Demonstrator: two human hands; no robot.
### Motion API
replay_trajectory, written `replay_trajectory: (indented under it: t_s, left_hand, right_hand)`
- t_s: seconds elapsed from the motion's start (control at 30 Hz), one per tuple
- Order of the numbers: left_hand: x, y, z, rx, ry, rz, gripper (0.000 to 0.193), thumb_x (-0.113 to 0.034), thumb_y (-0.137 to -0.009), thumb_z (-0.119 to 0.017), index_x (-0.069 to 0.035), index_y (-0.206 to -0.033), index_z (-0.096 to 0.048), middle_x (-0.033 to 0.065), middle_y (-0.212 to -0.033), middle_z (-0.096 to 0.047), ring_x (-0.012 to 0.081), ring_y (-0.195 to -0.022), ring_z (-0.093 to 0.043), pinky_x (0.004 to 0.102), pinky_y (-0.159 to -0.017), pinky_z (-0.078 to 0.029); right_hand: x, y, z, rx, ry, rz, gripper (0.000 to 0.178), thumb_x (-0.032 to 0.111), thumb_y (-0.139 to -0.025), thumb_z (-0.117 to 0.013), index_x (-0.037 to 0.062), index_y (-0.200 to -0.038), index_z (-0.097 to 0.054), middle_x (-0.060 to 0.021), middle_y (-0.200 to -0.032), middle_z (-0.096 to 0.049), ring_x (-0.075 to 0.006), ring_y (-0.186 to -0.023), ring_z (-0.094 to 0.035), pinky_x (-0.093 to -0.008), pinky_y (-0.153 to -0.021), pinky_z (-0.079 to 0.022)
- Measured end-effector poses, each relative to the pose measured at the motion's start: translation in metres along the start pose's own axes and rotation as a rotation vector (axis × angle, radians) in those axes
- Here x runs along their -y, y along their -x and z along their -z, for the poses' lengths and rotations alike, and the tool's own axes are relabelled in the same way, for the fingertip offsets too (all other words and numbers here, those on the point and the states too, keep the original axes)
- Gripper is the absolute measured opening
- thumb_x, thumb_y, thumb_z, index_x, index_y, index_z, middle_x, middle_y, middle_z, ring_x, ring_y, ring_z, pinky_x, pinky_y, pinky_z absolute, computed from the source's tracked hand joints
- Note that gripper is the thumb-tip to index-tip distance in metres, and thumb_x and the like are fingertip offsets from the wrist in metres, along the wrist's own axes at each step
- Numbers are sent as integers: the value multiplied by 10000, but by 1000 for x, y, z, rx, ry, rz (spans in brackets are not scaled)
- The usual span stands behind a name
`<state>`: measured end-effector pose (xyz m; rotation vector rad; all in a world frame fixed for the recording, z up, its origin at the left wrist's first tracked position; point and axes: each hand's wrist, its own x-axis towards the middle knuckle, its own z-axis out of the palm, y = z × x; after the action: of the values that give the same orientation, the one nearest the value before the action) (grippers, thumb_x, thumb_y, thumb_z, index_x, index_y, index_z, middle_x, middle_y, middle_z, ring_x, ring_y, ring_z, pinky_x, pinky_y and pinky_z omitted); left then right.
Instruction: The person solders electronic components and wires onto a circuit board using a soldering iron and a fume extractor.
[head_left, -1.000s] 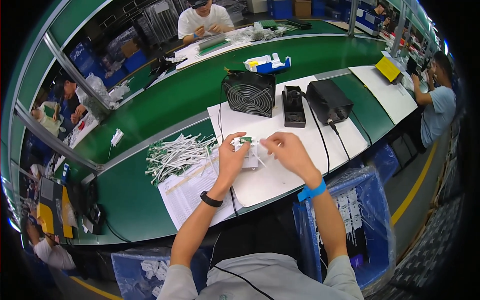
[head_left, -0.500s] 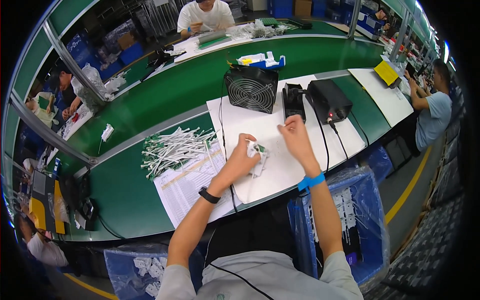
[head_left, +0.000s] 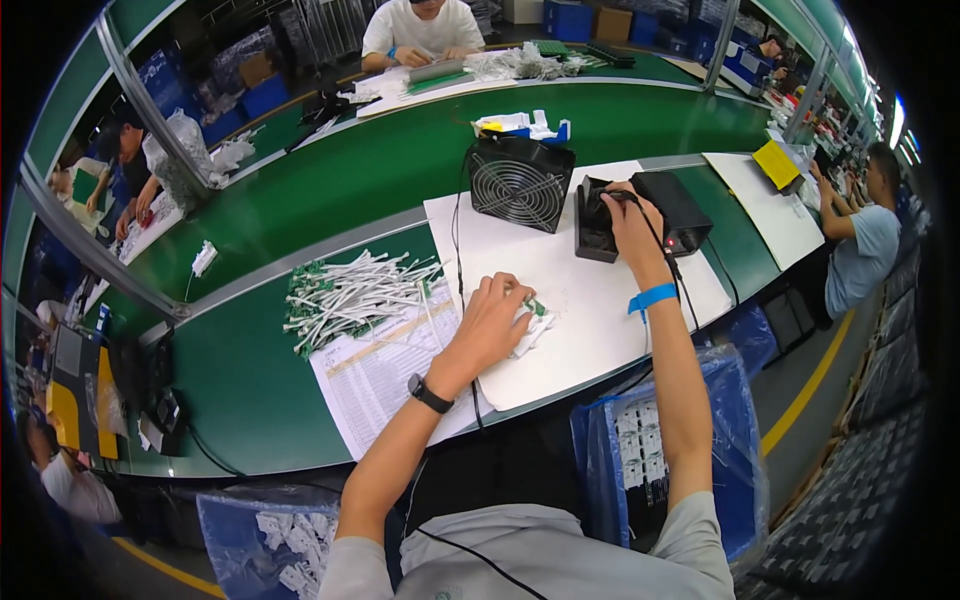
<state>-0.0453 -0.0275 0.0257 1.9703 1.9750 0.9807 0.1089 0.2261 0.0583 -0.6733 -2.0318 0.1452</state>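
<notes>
My left hand [head_left: 492,322] presses a small white plastic housing [head_left: 532,340] against the white work sheet. A bit of green circuit board [head_left: 538,307] shows beside its fingertips, and the fingers cover the rest of the part. My right hand [head_left: 637,225] is closed round the black handle of a soldering iron [head_left: 618,196] at the iron's black stand [head_left: 596,243]. The iron's tip is hidden. Its cable runs down past my wrist to the black soldering station [head_left: 680,212], where a red light glows.
A black fan [head_left: 522,185] stands behind the sheet. Left of it lie white cables with green boards [head_left: 360,300] on a printed paper [head_left: 385,375]. Blue lined bins [head_left: 735,450] sit below the table edge. People work across the belt and at both sides.
My right hand has moved from above the sheet, up and right, to the stand and taken hold of the soldering iron. My left hand has lowered the white housing onto the sheet.
</notes>
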Motion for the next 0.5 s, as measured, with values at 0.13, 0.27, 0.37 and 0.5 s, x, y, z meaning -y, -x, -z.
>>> replay_trajectory:
  t_s: [0.13,0.27,0.37,0.5]
  left_hand:
    - [3,-2,0,34,14,43,372,-156,-945,-658,-68,-1306,-644,173,-1229,-546,352,-1189,-503,422,-1053,-423]
    - [5,-4,-2,33,36,61,396,-169,-950,-656,-64,-1332,-643,174,-1246,-559,345,-1184,-509,412,-1055,-421]
    - [10,-3,-7,-34,28,26,415,-157,-929,-678,-36,-1324,-642,169,-1229,-577,333,-1151,-511,405,-1022,-425]
    - [9,-4,-9,-24,66,68,407,-170,-941,-671,-44,-1326,-630,167,-1245,-579,338,-1177,-517,405,-1051,-423]
  right_hand:
    - [-4,3,-2,79,11,-71,127,194,-997,-662,86,-1064,-659,-168,-795,-701,-382,-730,-690,-414,-640,-539]
    - [-12,9,-17,49,-25,-161,152,184,-993,-670,55,-1073,-668,-168,-791,-694,-347,-732,-689,-386,-674,-534]
    - [-16,16,-29,-18,-48,-141,149,155,-979,-686,25,-1049,-668,-181,-833,-699,-379,-773,-690,-396,-699,-548]
    - [-28,21,-38,-114,-7,-59,156,107,-962,-704,-31,-1025,-666,-197,-1032,-696,-379,-907,-686,-392,-790,-552]
